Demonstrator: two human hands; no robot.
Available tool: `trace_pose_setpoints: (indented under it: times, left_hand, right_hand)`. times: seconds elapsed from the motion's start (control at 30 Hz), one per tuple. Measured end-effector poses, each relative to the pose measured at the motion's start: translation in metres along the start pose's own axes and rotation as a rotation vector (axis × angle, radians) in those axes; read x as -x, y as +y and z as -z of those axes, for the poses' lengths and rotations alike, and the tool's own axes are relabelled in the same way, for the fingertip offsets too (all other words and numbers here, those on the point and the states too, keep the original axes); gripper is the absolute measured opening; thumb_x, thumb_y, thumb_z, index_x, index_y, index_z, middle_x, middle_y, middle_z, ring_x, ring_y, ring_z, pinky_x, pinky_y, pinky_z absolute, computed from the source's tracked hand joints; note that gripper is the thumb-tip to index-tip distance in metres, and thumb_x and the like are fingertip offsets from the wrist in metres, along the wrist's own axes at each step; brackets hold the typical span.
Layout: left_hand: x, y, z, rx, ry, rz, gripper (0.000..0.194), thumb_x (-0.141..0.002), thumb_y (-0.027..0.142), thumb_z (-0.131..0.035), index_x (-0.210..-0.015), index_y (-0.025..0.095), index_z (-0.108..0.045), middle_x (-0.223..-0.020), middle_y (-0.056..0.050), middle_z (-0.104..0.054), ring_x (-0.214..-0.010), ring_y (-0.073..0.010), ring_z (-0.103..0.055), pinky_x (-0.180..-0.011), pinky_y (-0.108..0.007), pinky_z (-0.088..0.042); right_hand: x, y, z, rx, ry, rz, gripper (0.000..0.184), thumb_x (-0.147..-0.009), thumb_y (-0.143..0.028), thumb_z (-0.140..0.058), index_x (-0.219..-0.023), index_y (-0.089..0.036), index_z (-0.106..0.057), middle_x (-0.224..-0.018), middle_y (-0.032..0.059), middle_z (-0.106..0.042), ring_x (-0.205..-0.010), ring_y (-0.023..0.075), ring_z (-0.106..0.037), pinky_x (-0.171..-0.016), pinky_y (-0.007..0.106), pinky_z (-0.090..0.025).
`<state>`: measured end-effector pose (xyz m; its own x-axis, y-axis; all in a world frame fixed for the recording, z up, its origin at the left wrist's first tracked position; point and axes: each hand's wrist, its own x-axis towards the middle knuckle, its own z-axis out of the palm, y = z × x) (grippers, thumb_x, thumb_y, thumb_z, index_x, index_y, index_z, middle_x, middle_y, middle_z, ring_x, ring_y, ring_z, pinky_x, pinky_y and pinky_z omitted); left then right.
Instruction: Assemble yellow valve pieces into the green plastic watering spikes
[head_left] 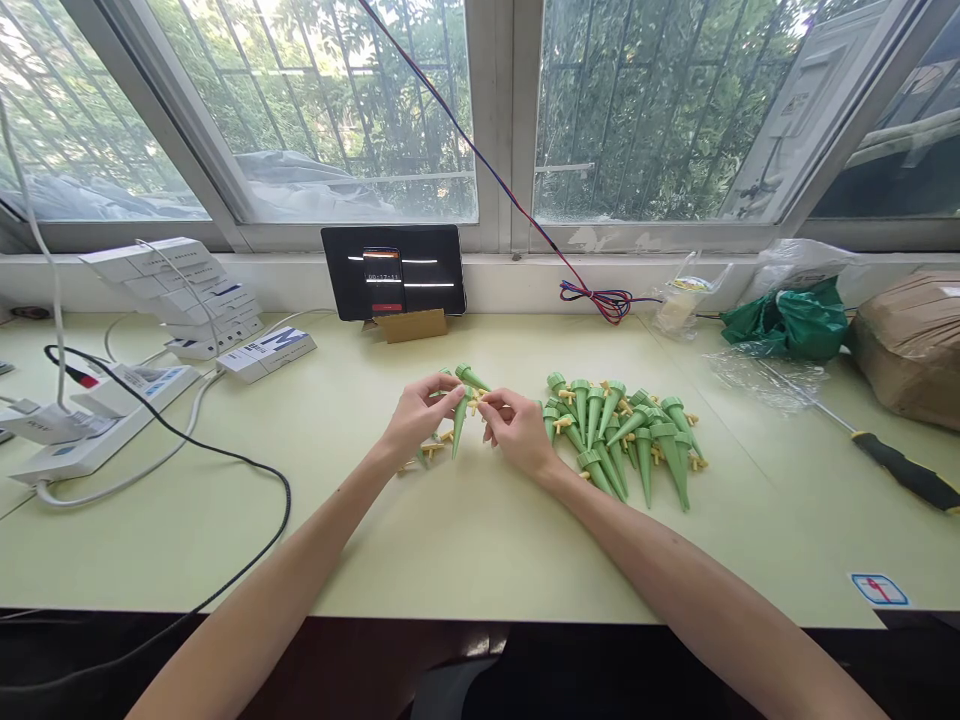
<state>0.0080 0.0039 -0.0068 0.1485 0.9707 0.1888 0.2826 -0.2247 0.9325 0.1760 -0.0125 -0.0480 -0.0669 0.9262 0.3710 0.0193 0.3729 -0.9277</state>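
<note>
Between thumb and fingers, my left hand pinches a green plant watering spike, its tip hanging down. My right hand is closed at a small yellow valve beside the spike's upper part; the fingertips partly hide where they meet. Behind my hands lies another green spike. A few yellow valves and green pieces lie on the table under my left hand, partly covered by it. To the right of my right hand is a heap of green spikes with yellow valves attached.
A tablet with a phone on it leans at the back. White boxes, a power strip and cables occupy the left. On the right lie a screwdriver, a green bag and a brown package. The table's front edge is near my forearms.
</note>
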Motion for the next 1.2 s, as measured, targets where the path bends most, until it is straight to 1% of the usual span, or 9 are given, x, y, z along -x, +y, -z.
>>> trace_pose_setpoints:
  times: [0.2,0.33,0.5,0.67,0.73,0.93,1.07,1.2]
  left_hand:
    - [0.0000,-0.0016,0.0010,-0.001,-0.006,0.012,0.037,-0.076,0.055,-0.070,-0.090,0.020,-0.069,-0.087,-0.004,-0.067,-0.080,-0.0183,-0.065,-0.073,-0.031,-0.057]
    - [0.0004,-0.0018,0.0013,0.002,-0.012,0.008,0.037,-0.076,0.056,-0.070,-0.089,0.020,-0.069,-0.086,-0.003,-0.066,-0.080,-0.0186,-0.064,-0.072,-0.031,-0.056]
    - [0.0005,-0.0021,0.0008,0.011,-0.015,0.006,0.036,-0.077,0.055,-0.070,-0.088,0.020,-0.068,-0.087,-0.003,-0.065,-0.080,-0.0182,-0.064,-0.073,-0.031,-0.056]
    - [0.0010,-0.0011,0.0013,0.007,-0.015,0.014,0.036,-0.077,0.054,-0.070,-0.089,0.021,-0.068,-0.088,-0.003,-0.066,-0.080,-0.0181,-0.064,-0.075,-0.031,-0.056]
    - [0.0011,-0.0008,0.0015,0.006,-0.018,0.016,0.035,-0.078,0.053,-0.069,-0.090,0.020,-0.068,-0.087,-0.003,-0.065,-0.081,-0.0183,-0.064,-0.074,-0.031,-0.056]
    - [0.0008,-0.0012,0.0011,0.001,-0.028,0.006,0.034,-0.080,0.052,-0.069,-0.090,0.019,-0.067,-0.087,-0.003,-0.064,-0.080,-0.0174,-0.062,-0.073,-0.029,-0.055]
    - [0.0007,-0.0018,0.0012,0.007,-0.043,-0.003,0.033,-0.080,0.051,-0.068,-0.090,0.019,-0.067,-0.085,-0.003,-0.063,-0.079,-0.0174,-0.062,-0.072,-0.028,-0.054]
    - [0.0011,-0.0016,0.0018,-0.004,-0.047,-0.006,0.031,-0.081,0.050,-0.068,-0.090,0.021,-0.067,-0.082,-0.001,-0.063,-0.074,-0.0159,-0.063,-0.065,-0.025,-0.051]
  right_hand:
    - [0.0004,0.0020,0.0004,0.041,-0.006,0.006,0.032,-0.089,-0.049,-0.058,-0.079,-0.019,-0.063,-0.057,-0.0026,-0.058,-0.041,0.0110,-0.056,-0.040,0.021,-0.043]
    - [0.0006,0.0030,0.0005,0.047,-0.010,0.015,0.033,-0.090,-0.048,-0.056,-0.077,-0.019,-0.062,-0.056,-0.0030,-0.057,-0.040,0.0106,-0.056,-0.040,0.021,-0.042]
    - [0.0007,0.0016,0.0004,0.018,-0.021,0.016,0.029,-0.089,-0.047,-0.058,-0.083,-0.019,-0.063,-0.062,-0.0017,-0.060,-0.042,0.0111,-0.058,-0.041,0.021,-0.045]
    - [0.0013,0.0010,0.0002,0.000,-0.019,0.020,0.026,-0.085,-0.045,-0.063,-0.091,-0.020,-0.060,-0.067,-0.0009,-0.061,-0.046,0.0118,-0.059,-0.043,0.022,-0.048]
    - [0.0012,0.0012,-0.0001,-0.008,-0.021,0.024,0.026,-0.085,-0.044,-0.063,-0.091,-0.019,-0.059,-0.069,-0.0006,-0.061,-0.046,0.0118,-0.059,-0.042,0.022,-0.047]
    - [0.0004,0.0010,-0.0006,-0.008,-0.031,0.016,0.027,-0.088,-0.045,-0.059,-0.085,-0.018,-0.060,-0.065,-0.0012,-0.060,-0.044,0.0104,-0.058,-0.041,0.021,-0.046]
    - [0.0005,0.0014,-0.0001,0.017,-0.046,-0.008,0.036,-0.090,-0.052,-0.055,-0.077,-0.018,-0.058,-0.062,-0.0021,-0.059,-0.039,0.0092,-0.055,-0.037,0.020,-0.041]
    - [0.0012,0.0023,0.0005,0.042,-0.064,-0.006,0.043,-0.093,-0.055,-0.050,-0.069,-0.019,-0.055,-0.056,-0.0030,-0.057,-0.036,0.0086,-0.054,-0.037,0.019,-0.040]
